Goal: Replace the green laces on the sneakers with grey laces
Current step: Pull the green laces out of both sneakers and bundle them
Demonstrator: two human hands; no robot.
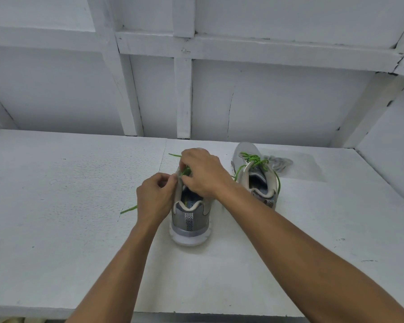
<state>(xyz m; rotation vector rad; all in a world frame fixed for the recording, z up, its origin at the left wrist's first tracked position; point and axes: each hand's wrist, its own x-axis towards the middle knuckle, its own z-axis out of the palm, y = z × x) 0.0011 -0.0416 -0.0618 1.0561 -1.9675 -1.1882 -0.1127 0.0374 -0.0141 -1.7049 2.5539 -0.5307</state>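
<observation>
Setting: white-painted board wall [266, 101] with framing; below it a white bench top [56, 183] running left to right.
Near sneaker [190, 220]: grey, upright on the bench straight ahead of me, heel toward me, toe toward the wall. Its long axis runs directly away from me, between my two hands.
Second sneaker [257, 180]: to the right and a little further back, same heading, fully laced in green.
Right hand [203, 173]: over the near sneaker's throat, fingers curled, pinching the green lace [186, 170] at the upper eyelets.
Left hand [154, 194]: at the near sneaker's left flank, fingers curled, pinching the edge of the upper. I cannot tell whether it also holds lace.
Loose lace end [128, 209]: green, lying on the bench just left of my left wrist.
Grey laces [280, 163]: small heap just beyond the second sneaker, well apart from both hands, nearer my right.
Stage, as I judge it: early, unthreading the first shoe.
Next pull, as I judge it: crosswise to the shoe's axis, the left hand bracing.
</observation>
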